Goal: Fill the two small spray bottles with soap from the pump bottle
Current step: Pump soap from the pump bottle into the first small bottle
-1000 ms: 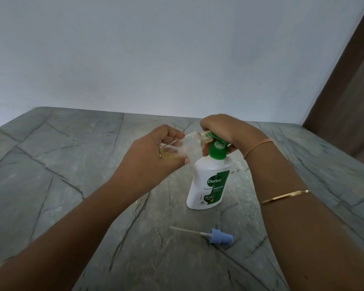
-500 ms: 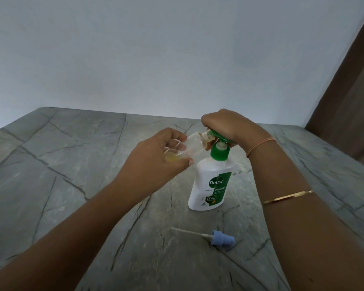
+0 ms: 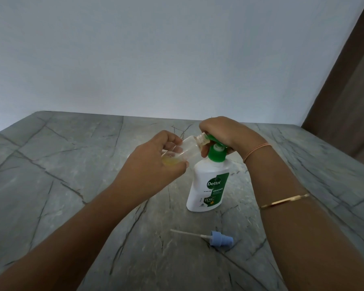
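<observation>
Left hand [image 3: 153, 166] clamps spray bottle [image 3: 189, 147]; right hand [image 3: 221, 131] seemingly grips pump bottle [image 3: 208, 185], well off table [image 3: 51, 164] edges.

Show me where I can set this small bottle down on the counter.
Widest bare stone: the counter left of the left forearm, out to its edge. Also the strip right of the right forearm. Crowded between the arms: pump bottle under the right hand, spray head lying in front of it, left hand holding the small bottle.
</observation>
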`<state>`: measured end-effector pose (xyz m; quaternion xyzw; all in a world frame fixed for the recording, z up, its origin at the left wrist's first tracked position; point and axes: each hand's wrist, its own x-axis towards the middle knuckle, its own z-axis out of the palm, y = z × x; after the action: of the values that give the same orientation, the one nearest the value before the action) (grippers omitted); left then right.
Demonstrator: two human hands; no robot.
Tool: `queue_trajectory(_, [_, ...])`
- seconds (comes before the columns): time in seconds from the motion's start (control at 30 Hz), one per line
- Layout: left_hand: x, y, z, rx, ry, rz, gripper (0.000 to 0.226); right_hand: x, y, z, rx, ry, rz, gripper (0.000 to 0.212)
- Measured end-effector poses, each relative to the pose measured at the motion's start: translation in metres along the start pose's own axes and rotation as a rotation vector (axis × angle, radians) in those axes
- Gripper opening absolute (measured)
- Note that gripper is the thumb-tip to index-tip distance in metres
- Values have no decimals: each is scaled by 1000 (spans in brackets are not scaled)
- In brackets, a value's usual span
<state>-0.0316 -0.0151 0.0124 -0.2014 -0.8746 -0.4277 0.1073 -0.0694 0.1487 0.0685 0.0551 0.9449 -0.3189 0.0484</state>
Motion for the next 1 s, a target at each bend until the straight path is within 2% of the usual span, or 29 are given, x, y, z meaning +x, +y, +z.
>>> queue_trajectory(0.27, [-2, 4, 0, -29, 3, -14, 38, 0, -11, -6, -71, 114, -30, 20])
queue_trajectory(0.7, [-1, 2, 0, -14, 16, -15, 39, -1, -7, 4, -47, 123, -35, 32])
queue_trajectory(1.0, [-2, 4, 0, -9, 12, -12, 39, -3, -11, -4, -32, 115, -38, 29])
